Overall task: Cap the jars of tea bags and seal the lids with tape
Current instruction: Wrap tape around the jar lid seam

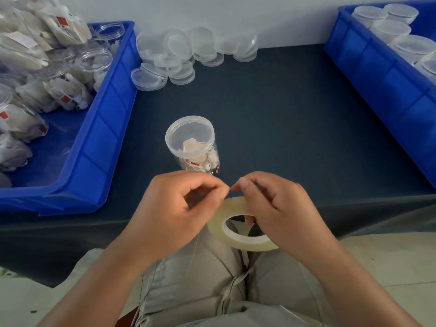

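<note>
A dark bench (271, 119) runs up to a pale wall, and on it a capped jar (193, 143) of tea bags stands upright; everything else is placed from that jar. Just in front of it, over the bench edge and the person's lap, both hands work a tape roll (238, 228). The right hand (278, 208) holds the roll, a finger showing through its core; the left hand (179, 206) has its fingers pinched narrow, apparently on the thin free end. Behind the jar lies a heap of loose lids (186, 55); left is a blue bin (101, 128) of uncapped jars, right another blue bin (377, 74) of capped ones. The tape looks light, limp and sticky, so best held taut by its tip. The jar seems light, smooth and easy to tip; steady it by the wall below the lid.
</note>
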The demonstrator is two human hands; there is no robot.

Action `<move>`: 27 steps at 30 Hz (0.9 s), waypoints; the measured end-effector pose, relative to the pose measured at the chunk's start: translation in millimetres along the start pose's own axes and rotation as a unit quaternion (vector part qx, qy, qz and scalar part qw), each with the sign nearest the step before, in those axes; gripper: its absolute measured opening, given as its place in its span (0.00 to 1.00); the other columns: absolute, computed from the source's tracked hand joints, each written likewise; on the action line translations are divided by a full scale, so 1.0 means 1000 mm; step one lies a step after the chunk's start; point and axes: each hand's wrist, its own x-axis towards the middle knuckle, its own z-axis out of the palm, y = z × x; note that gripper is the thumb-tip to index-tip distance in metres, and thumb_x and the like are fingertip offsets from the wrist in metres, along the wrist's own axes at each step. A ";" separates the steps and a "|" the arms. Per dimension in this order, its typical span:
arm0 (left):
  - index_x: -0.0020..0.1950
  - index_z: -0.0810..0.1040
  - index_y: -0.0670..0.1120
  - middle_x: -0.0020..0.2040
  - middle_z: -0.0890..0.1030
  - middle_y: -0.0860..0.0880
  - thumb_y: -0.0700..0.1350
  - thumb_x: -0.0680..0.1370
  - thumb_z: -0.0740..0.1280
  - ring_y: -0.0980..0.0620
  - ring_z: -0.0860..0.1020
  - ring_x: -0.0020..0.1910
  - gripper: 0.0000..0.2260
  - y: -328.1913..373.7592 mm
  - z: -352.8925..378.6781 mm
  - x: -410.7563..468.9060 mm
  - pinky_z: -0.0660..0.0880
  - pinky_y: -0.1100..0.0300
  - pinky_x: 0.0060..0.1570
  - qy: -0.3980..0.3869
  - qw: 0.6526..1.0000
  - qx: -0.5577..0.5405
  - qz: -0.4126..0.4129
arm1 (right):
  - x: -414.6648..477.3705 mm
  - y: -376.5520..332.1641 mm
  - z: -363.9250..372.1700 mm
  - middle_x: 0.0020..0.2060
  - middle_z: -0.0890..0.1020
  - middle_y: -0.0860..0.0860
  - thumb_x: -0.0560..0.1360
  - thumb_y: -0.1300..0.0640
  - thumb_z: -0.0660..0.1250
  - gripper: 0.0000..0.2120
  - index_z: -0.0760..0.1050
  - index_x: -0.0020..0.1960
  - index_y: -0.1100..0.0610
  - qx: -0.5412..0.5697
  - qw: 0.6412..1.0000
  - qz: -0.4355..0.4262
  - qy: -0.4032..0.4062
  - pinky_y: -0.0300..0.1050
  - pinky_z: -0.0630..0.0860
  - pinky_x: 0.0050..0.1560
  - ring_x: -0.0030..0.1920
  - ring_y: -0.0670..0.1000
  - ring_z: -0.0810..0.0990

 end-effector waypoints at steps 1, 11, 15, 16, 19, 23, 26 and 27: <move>0.52 0.88 0.58 0.46 0.86 0.61 0.53 0.78 0.76 0.57 0.85 0.45 0.04 0.002 -0.002 0.001 0.76 0.70 0.38 -0.020 0.999 -0.021 -0.015 | -0.001 0.001 -0.001 0.30 0.83 0.45 0.84 0.45 0.61 0.12 0.82 0.49 0.44 0.013 1.000 -0.004 0.000 0.33 0.69 0.30 0.29 0.46 0.79; 0.45 0.87 0.60 0.38 0.85 0.58 0.54 0.76 0.75 0.59 0.79 0.29 0.02 0.007 0.001 0.001 0.71 0.70 0.31 -0.031 0.993 -0.070 -0.089 | -0.010 0.002 0.005 0.32 0.82 0.50 0.83 0.44 0.63 0.11 0.82 0.56 0.47 0.061 0.994 -0.077 0.038 0.40 0.76 0.34 0.32 0.50 0.81; 0.45 0.87 0.59 0.43 0.87 0.58 0.53 0.76 0.76 0.61 0.84 0.37 0.00 0.009 0.005 -0.001 0.75 0.73 0.38 -0.005 0.991 -0.077 -0.113 | -0.015 0.003 0.008 0.30 0.78 0.46 0.83 0.47 0.63 0.12 0.81 0.60 0.49 0.005 0.987 -0.131 0.087 0.40 0.73 0.33 0.29 0.49 0.77; 0.47 0.88 0.59 0.47 0.87 0.59 0.53 0.76 0.77 0.59 0.86 0.42 0.01 0.008 0.006 -0.002 0.78 0.71 0.41 0.010 0.991 -0.081 -0.110 | -0.015 0.003 0.009 0.31 0.78 0.43 0.83 0.48 0.63 0.13 0.82 0.62 0.52 -0.023 0.983 -0.149 0.102 0.38 0.71 0.33 0.29 0.46 0.76; 0.52 0.89 0.54 0.54 0.87 0.60 0.49 0.77 0.78 0.59 0.87 0.50 0.04 0.008 0.015 -0.009 0.82 0.67 0.48 0.074 0.991 -0.078 -0.079 | -0.016 0.004 0.013 0.35 0.76 0.37 0.84 0.51 0.62 0.16 0.82 0.64 0.56 -0.099 0.966 -0.187 0.146 0.39 0.72 0.33 0.31 0.41 0.74; 0.53 0.90 0.46 0.55 0.88 0.56 0.42 0.78 0.77 0.63 0.86 0.53 0.05 0.008 0.028 -0.017 0.82 0.67 0.52 0.174 0.984 0.010 -0.022 | -0.018 0.006 0.024 0.38 0.81 0.41 0.85 0.54 0.61 0.15 0.82 0.65 0.58 -0.176 0.935 -0.221 0.215 0.36 0.68 0.36 0.34 0.45 0.76; 0.53 0.90 0.44 0.54 0.88 0.55 0.41 0.79 0.74 0.64 0.86 0.51 0.06 0.009 0.032 -0.020 0.82 0.65 0.49 0.195 0.978 0.074 0.016 | -0.016 0.009 0.032 0.43 0.85 0.47 0.87 0.55 0.59 0.16 0.81 0.66 0.58 -0.229 0.911 -0.244 0.240 0.42 0.74 0.40 0.39 0.48 0.80; 0.53 0.90 0.44 0.53 0.89 0.56 0.42 0.79 0.74 0.64 0.86 0.50 0.06 0.009 0.032 -0.020 0.83 0.64 0.48 0.186 0.981 0.059 0.012 | -0.015 0.011 0.035 0.44 0.85 0.48 0.87 0.54 0.58 0.17 0.81 0.66 0.59 -0.242 0.908 -0.250 0.235 0.45 0.76 0.41 0.41 0.51 0.82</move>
